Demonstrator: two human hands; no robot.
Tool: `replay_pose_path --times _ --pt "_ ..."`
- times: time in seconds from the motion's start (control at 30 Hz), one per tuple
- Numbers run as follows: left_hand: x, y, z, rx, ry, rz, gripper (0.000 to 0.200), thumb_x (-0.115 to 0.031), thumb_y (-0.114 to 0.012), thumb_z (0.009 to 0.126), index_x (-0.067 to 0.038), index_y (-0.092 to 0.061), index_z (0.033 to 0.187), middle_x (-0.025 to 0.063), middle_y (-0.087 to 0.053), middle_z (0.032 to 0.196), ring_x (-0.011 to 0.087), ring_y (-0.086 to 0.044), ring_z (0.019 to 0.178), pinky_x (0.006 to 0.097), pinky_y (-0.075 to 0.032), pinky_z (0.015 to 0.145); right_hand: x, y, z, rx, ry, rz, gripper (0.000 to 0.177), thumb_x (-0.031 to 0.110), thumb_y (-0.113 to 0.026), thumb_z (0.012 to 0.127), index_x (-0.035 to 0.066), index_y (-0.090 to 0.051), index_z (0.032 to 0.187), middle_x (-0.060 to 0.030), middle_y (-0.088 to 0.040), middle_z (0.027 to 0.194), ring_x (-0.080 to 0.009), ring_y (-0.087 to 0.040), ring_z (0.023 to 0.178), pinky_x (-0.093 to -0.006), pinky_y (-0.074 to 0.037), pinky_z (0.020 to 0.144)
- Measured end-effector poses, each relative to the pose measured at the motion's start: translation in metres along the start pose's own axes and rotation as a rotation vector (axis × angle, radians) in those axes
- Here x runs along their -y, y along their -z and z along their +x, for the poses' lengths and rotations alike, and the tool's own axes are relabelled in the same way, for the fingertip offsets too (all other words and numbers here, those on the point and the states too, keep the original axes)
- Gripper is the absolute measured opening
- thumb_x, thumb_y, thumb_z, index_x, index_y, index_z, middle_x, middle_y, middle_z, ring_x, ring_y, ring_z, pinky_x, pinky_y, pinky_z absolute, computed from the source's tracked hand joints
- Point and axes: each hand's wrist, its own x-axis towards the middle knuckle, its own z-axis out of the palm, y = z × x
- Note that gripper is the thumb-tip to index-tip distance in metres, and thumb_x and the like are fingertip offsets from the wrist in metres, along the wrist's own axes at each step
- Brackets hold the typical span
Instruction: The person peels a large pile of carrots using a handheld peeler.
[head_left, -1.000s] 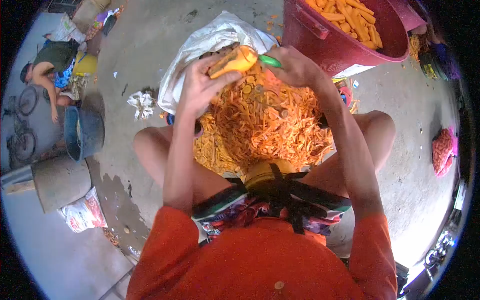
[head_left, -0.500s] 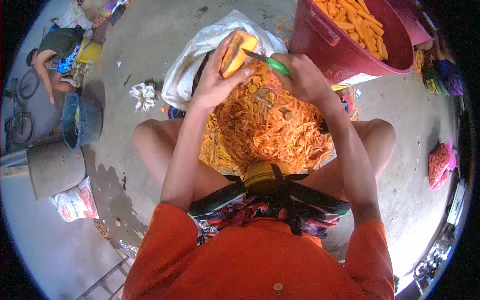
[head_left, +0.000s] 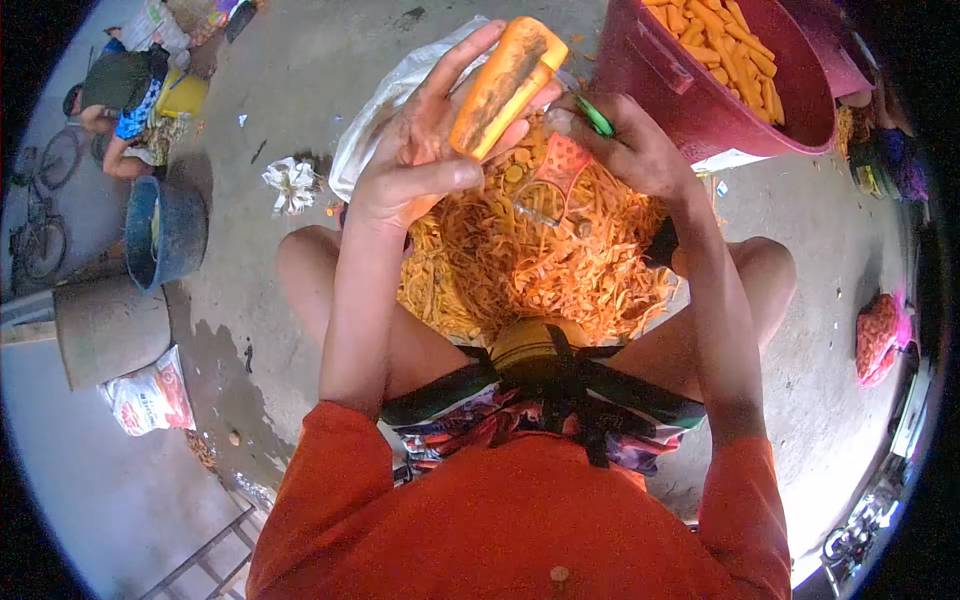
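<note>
My left hand (head_left: 415, 150) is raised, fingers partly spread behind a thick orange carrot (head_left: 508, 85) that it holds at a tilt. A long dark patch runs along the carrot's cut face. To the right, my right hand (head_left: 630, 145) is closed round a knife with a green handle (head_left: 596, 115); its blade is mostly hidden. Below both hands spreads a heap of carrot peelings (head_left: 540, 270). An orange-red peeler (head_left: 560, 165) lies on the heap, its metal end toward me.
A big red tub (head_left: 690, 110) of peeled carrots (head_left: 725, 50) stands front right. A white sack (head_left: 370, 130) lies behind my left hand. At far left, a person (head_left: 125, 85) bends near a blue tub (head_left: 165, 235). A red net bag (head_left: 878, 335) lies at right.
My left hand has lifted the carrot and turned it, opening its fingers more. My right hand has turned the knife, so its blade no longer shows. The person at left has shifted an arm.
</note>
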Motion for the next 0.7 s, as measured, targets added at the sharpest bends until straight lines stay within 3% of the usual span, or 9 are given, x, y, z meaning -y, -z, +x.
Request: replay_pose_path --times 0.1,0.2,0.27,0.3,0.37,0.5,0.57,0.6,0.7 --pt "-0.006 -0.001 -0.001 -0.025 0.016 -0.014 0.109 0.004 -0.074 0.069 -0.005 -0.013 0.159 0.0225 -0.035 0.156 0.0381 -0.037 0.145 0.0369 -0.039 0.115 -0.002 -0.005 0.002 -0.013 0.017 0.045 0.034 0.021 -0.059 0.099 -0.004 -0.062 0.122 -0.0216 -0.069 0.095 -0.0277 -0.064 0.089 -0.0391 -0.049 0.085" --pt "-0.005 0.003 0.003 0.013 0.013 0.051 0.119 -0.005 -0.083 0.068 -0.004 -0.006 0.159 0.0217 -0.029 0.158 0.0405 -0.035 0.145 0.0331 -0.049 0.106 0.005 -0.003 0.003 0.041 0.044 0.228 0.035 0.022 -0.058 0.1 -0.003 -0.062 0.125 -0.0205 -0.069 0.097 -0.025 -0.063 0.092 -0.037 -0.049 0.088" --pt "0.007 0.012 0.004 0.037 -0.1 0.056 0.127 -0.016 -0.093 0.062 -0.006 -0.012 0.159 0.0175 -0.037 0.154 0.0327 -0.048 0.136 0.0314 -0.053 0.099 0.013 -0.004 0.002 0.009 0.074 0.144 0.034 0.022 -0.057 0.101 -0.002 -0.062 0.125 -0.0194 -0.069 0.096 -0.023 -0.062 0.092 -0.0367 -0.048 0.087" --pt "0.011 0.016 0.004 0.038 -0.1 0.057 0.127 -0.016 -0.093 0.062 -0.006 -0.012 0.159 0.0175 -0.037 0.154 0.0327 -0.048 0.136 0.0314 -0.053 0.099 0.01 -0.007 0.004 0.008 0.076 0.144 0.034 0.022 -0.057 0.101 -0.002 -0.062 0.125 -0.0194 -0.069 0.096 -0.023 -0.062 0.092 -0.0367 -0.048 0.087" --pt "0.019 0.024 0.004 -0.044 -0.092 0.069 0.122 -0.018 -0.096 0.055 -0.009 -0.027 0.155 0.0106 -0.055 0.138 0.025 -0.06 0.119 0.037 -0.049 0.101 0.003 -0.014 0.006 -0.022 0.063 0.123 0.033 0.024 -0.057 0.101 -0.003 -0.063 0.119 -0.0217 -0.067 0.092 -0.0277 -0.062 0.085 -0.0392 -0.049 0.081" --pt "0.026 0.026 0.011 -0.22 -0.12 0.114 0.109 -0.011 -0.094 0.059 -0.008 -0.034 0.15 0.009 -0.057 0.133 0.0231 -0.062 0.115 0.0376 -0.051 0.098 0.02 -0.012 0.012 0.029 0.125 -0.055 0.028 0.024 -0.057 0.101 -0.003 -0.062 0.105 -0.0241 -0.061 0.082 -0.0365 -0.059 0.076 -0.0442 -0.047 0.073" --pt "0.029 0.026 0.013 -0.378 -0.18 0.19 0.103 -0.023 -0.094 0.066 -0.007 -0.034 0.148 0.0077 -0.054 0.134 0.0201 -0.057 0.121 0.03 -0.049 0.099 0.025 -0.018 0.005 0.016 0.216 -0.062 0.026 0.023 -0.057 0.101 -0.002 -0.057 0.093 -0.0255 -0.054 0.077 -0.0436 -0.054 0.073 -0.0482 -0.045 0.068" --pt "0.029 0.027 0.013 -0.413 -0.19 0.253 0.096 -0.02 -0.093 0.068 -0.008 -0.037 0.145 0.0057 -0.056 0.129 0.0196 -0.058 0.118 0.0331 -0.049 0.101 0.026 -0.021 0.005 -0.031 0.313 -0.099 0.022 0.02 -0.059 0.097 0.0 -0.053 0.091 -0.0247 -0.054 0.076 -0.0457 -0.055 0.076 -0.049 -0.045 0.068" --pt "0.031 0.027 0.014 -0.38 -0.217 0.339 0.094 -0.015 -0.09 0.071 -0.009 -0.035 0.148 0.0056 -0.056 0.13 0.0203 -0.059 0.117 0.0363 -0.049 0.103 0.031 -0.021 0.005 -0.031 0.251 -0.1 0.02 0.019 -0.06 0.093 0.0 -0.054 0.094 -0.0248 -0.056 0.079 -0.0471 -0.057 0.08 -0.05 -0.045 0.07"
